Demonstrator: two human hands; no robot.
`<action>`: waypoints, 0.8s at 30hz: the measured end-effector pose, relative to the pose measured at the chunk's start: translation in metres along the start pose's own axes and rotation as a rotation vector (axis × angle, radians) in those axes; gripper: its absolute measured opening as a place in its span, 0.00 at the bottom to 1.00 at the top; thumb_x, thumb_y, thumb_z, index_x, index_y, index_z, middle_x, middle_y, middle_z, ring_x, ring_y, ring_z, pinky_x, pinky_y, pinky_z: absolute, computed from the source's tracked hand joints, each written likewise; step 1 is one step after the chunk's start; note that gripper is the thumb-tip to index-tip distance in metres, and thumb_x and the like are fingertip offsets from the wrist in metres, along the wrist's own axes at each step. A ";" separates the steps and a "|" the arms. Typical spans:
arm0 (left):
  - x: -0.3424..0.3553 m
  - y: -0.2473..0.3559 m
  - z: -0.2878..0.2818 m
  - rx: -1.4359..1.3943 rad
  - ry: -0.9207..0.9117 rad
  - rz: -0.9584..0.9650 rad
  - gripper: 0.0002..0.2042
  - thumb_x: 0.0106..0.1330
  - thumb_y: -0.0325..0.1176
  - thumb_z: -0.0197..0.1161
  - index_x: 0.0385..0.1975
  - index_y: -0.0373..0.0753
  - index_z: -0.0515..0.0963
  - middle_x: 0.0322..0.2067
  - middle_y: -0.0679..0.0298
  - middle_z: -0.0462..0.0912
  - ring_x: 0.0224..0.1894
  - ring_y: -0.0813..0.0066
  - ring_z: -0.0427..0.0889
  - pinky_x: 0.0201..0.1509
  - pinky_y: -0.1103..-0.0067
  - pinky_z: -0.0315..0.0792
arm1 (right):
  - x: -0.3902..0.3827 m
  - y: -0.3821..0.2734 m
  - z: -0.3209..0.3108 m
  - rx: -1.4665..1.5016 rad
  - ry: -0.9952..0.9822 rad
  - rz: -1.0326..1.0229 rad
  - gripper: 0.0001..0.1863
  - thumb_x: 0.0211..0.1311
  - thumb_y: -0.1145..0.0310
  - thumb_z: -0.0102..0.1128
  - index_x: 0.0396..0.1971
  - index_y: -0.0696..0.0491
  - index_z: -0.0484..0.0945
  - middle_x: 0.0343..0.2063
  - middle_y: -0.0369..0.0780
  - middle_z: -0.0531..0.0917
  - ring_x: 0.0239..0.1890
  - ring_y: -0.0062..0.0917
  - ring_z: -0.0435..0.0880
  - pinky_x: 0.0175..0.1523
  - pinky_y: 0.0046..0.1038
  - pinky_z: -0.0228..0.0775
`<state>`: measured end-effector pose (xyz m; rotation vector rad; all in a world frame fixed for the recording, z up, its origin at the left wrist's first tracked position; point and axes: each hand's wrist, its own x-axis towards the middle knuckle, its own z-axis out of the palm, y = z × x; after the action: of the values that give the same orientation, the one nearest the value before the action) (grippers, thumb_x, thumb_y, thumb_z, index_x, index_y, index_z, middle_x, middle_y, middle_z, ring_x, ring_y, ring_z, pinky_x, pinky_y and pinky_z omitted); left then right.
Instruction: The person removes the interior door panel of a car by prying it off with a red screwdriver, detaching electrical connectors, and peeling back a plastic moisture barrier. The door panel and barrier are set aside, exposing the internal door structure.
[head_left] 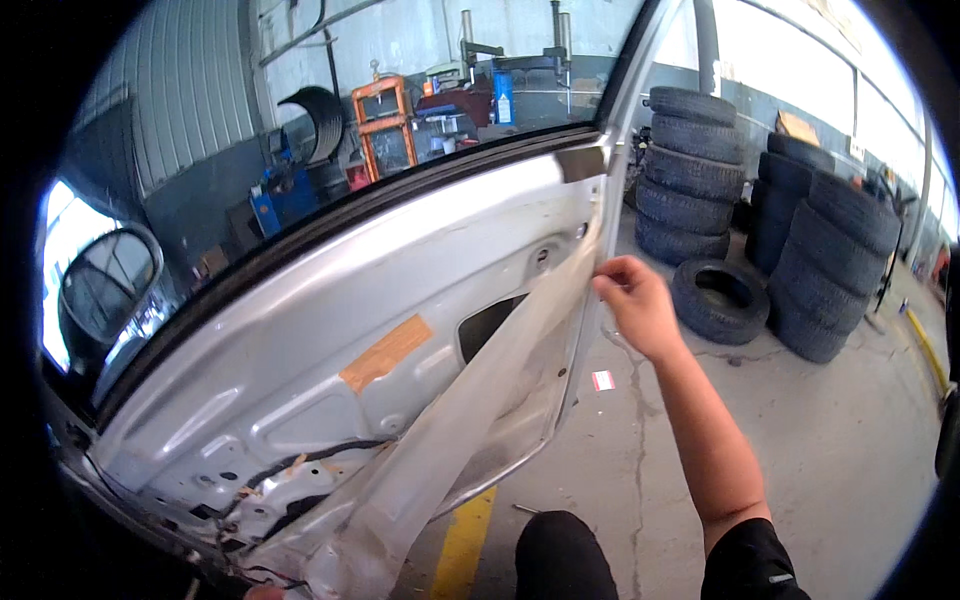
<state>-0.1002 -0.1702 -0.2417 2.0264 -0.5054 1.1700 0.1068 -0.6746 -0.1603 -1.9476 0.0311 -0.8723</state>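
Note:
A silver car door (300, 360) stands in front of me with its inner metal bare. A translucent plastic sheet (440, 450) hangs partly loose from it, folded into a long strip from the door's lower left up to its right edge. At that edge my right hand (637, 305) is closed in a pinch on the sheet's upper end. Only a sliver of my left hand (265, 593) shows at the bottom rim, by the sheet's lower end; its fingers are hidden. Brown tape (386, 353) sticks to the panel above a black wiring harness (315, 455).
Several tires (690, 175) are stacked to the right, and a single tire (720, 300) lies flat before them. Through the window an orange press frame (384, 125) shows. The side mirror (110, 285) is at left. A yellow line (465, 540) marks the floor near my knee (565, 560).

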 end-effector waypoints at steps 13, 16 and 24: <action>0.161 0.033 0.143 0.314 -0.317 0.062 0.06 0.66 0.29 0.67 0.34 0.33 0.82 0.29 0.53 0.84 0.33 0.54 0.84 0.42 0.67 0.76 | 0.014 0.037 0.010 0.279 -0.087 -0.021 0.13 0.68 0.70 0.66 0.49 0.56 0.78 0.31 0.37 0.83 0.34 0.22 0.80 0.45 0.28 0.74; 0.197 0.049 0.158 0.214 -0.309 -0.083 0.05 0.68 0.28 0.66 0.31 0.33 0.82 0.24 0.57 0.84 0.27 0.67 0.84 0.36 0.73 0.76 | 0.025 0.045 0.007 0.260 -0.084 -0.039 0.08 0.69 0.70 0.65 0.43 0.56 0.78 0.31 0.37 0.83 0.33 0.22 0.79 0.43 0.27 0.73; 0.144 0.062 0.119 0.289 -0.410 0.327 0.06 0.65 0.29 0.68 0.39 0.38 0.83 0.37 0.54 0.88 0.41 0.55 0.87 0.45 0.64 0.79 | 0.014 0.057 0.042 -0.106 0.112 -0.135 0.14 0.76 0.63 0.56 0.51 0.56 0.78 0.42 0.45 0.85 0.48 0.38 0.85 0.55 0.37 0.75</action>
<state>0.0014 -0.2976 -0.1310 2.5230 -0.9433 1.0563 0.1603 -0.6784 -0.2084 -2.0151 0.0127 -1.0879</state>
